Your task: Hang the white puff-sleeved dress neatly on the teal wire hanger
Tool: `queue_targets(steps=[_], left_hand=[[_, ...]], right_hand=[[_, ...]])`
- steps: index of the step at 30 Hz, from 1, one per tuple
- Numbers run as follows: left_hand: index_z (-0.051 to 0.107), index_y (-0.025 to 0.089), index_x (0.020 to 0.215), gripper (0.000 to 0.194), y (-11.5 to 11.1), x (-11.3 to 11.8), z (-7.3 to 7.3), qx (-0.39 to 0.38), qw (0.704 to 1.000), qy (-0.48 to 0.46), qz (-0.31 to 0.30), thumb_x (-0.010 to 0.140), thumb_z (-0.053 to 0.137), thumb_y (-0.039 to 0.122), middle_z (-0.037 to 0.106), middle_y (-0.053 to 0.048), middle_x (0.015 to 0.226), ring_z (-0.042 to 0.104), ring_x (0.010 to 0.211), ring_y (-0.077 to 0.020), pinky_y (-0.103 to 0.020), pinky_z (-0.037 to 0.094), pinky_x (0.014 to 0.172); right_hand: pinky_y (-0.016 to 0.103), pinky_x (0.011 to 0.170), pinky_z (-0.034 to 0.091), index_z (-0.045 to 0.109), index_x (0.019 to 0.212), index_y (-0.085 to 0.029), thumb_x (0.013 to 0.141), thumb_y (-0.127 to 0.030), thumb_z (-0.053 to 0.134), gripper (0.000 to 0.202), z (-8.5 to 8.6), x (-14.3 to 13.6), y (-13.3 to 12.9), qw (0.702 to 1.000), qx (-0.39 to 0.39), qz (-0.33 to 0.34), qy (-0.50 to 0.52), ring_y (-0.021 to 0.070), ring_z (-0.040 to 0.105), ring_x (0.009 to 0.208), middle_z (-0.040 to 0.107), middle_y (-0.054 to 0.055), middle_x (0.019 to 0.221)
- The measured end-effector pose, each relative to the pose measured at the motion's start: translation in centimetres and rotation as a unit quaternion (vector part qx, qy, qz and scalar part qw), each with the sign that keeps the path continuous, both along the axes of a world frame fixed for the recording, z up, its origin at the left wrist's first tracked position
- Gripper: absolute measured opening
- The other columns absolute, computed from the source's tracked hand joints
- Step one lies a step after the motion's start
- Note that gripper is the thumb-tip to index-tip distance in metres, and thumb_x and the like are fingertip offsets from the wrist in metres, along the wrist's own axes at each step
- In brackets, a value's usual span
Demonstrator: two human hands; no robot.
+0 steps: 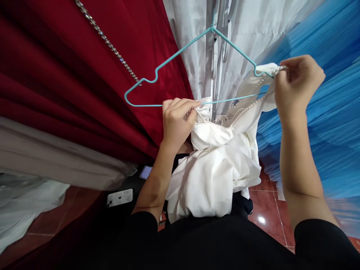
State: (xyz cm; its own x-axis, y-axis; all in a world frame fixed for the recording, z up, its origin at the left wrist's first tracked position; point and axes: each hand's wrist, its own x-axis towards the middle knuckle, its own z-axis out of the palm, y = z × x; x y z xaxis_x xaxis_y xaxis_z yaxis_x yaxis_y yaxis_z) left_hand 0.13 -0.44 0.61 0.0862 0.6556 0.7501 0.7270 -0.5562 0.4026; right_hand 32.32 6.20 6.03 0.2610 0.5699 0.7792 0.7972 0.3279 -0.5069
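Note:
A white dress (213, 172) with pearl trim along its neckline lies bunched over my lap. Above it, a light-blue hanger (184, 48) is held up, its right end inside the dress's right strap. My right hand (299, 80) is closed on that strap near the hanger's right tip. At the middle of the lower bar, my left hand (178, 114) is closed, gripping the dress's left upper edge against the bar. The left end of the hanger sticks out bare to the left of this hand.
Red fabric (135, 45) with a rhinestone strap (108, 43) hangs at left. White curtains (250, 33) hang behind the hanger, and blue tulle (332, 123) fills the right side. Two phones, a white one (120, 197) and one with a lit screen (145, 172), lie on a dark surface beside me.

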Motion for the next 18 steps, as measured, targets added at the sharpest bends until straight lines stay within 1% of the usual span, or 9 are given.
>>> queue_targets(steps=[3,5,6,8,11,12,14,16,18], left_hand=[[0.081,0.026,0.1,0.025,0.5,-0.5,0.3,-0.016,1.0,0.0,-0.007,0.098,0.063,0.008,0.083,0.0,0.105,0.071,0.095,-0.0233,-0.044,0.045,0.104],[0.081,0.025,0.098,0.024,1.0,-0.5,0.2,-0.018,1.0,-0.007,-0.02,0.096,0.065,0.008,0.083,0.001,0.103,0.071,0.093,-0.0229,-0.044,0.045,0.102],[0.081,0.025,0.098,0.024,1.2,-0.4,0.2,-0.017,0.999,-0.012,-0.028,0.095,0.066,0.008,0.083,0.001,0.103,0.071,0.092,-0.0227,-0.044,0.045,0.102],[0.081,0.024,0.098,0.024,1.3,0.1,0.0,-0.013,0.999,-0.024,-0.042,0.094,0.066,0.006,0.083,0.001,0.102,0.071,0.092,-0.0223,-0.043,0.045,0.1],[0.081,0.024,0.1,0.024,0.9,1.2,-0.2,-0.011,0.998,-0.036,-0.053,0.094,0.066,0.006,0.083,0.001,0.101,0.071,0.089,-0.0212,-0.042,0.045,0.099],[0.081,0.024,0.101,0.024,0.7,1.5,-0.2,-0.012,0.998,-0.037,-0.054,0.094,0.066,0.006,0.084,0.001,0.102,0.071,0.089,-0.021,-0.041,0.046,0.098],[0.082,0.024,0.103,0.025,0.3,1.9,-0.1,-0.019,0.998,-0.034,-0.052,0.094,0.066,0.007,0.084,0.001,0.105,0.072,0.09,-0.021,-0.04,0.047,0.098],[0.082,0.023,0.103,0.026,0.0,1.8,0.1,-0.026,0.998,-0.03,-0.05,0.095,0.065,0.007,0.085,-0.001,0.107,0.073,0.092,-0.0215,-0.04,0.048,0.1],[0.083,0.023,0.103,0.027,-0.1,1.5,0.3,-0.038,0.998,-0.026,-0.052,0.095,0.062,0.007,0.086,-0.001,0.109,0.075,0.096,-0.0222,-0.041,0.049,0.103]], right_hand=[[0.034,0.066,0.052,0.079,0.089,-0.024,0.084,-0.008,0.073,0.017,-1.0,1.9,-1.1,0.996,-0.079,-0.027,0.021,0.017,0.071,0.073,0.082,0.004,0.087],[0.036,0.065,0.054,0.077,0.083,-0.027,0.083,-0.014,0.079,0.013,-2.1,2.7,-2.7,0.991,-0.131,-0.023,-0.001,0.0188,0.072,0.071,0.081,0.003,0.081],[0.037,0.065,0.055,0.077,0.083,-0.029,0.084,-0.019,0.08,0.011,-2.7,2.8,-3.7,0.987,-0.155,0.004,-0.03,0.0191,0.072,0.07,0.081,0.001,0.079],[0.038,0.067,0.058,0.078,0.088,-0.03,0.09,-0.027,0.077,0.004,-3.4,2.2,-5.6,0.971,-0.184,0.105,-0.11,0.0194,0.074,0.072,0.081,-0.002,0.082],[0.041,0.078,0.064,0.081,0.099,-0.031,0.095,-0.034,0.076,0.007,-3.4,-0.2,-7.4,0.944,-0.131,0.231,-0.198,0.0226,0.08,0.091,0.084,0.0,0.104],[0.044,0.088,0.066,0.081,0.101,-0.031,0.097,-0.034,0.075,0.008,-3.3,-1.3,-7.5,0.939,-0.098,0.249,-0.214,0.0245,0.081,0.103,0.084,0.001,0.115],[0.052,0.108,0.062,0.081,0.104,-0.033,0.099,-0.034,0.074,0.008,-3.4,-3.3,-7.0,0.935,-0.041,0.271,-0.225,0.0287,0.076,0.125,0.081,0.002,0.13],[0.055,0.116,0.057,0.079,0.106,-0.033,0.1,-0.034,0.074,0.008,-3.9,-5.0,-5.7,0.931,-0.005,0.301,-0.208,0.0293,0.075,0.131,0.081,0.0,0.129],[0.051,0.109,0.06,0.078,0.103,-0.032,0.101,-0.035,0.073,0.006,-4.9,-6.3,-4.3,0.933,0.018,0.322,-0.158,0.0259,0.08,0.117,0.085,-0.001,0.115]])
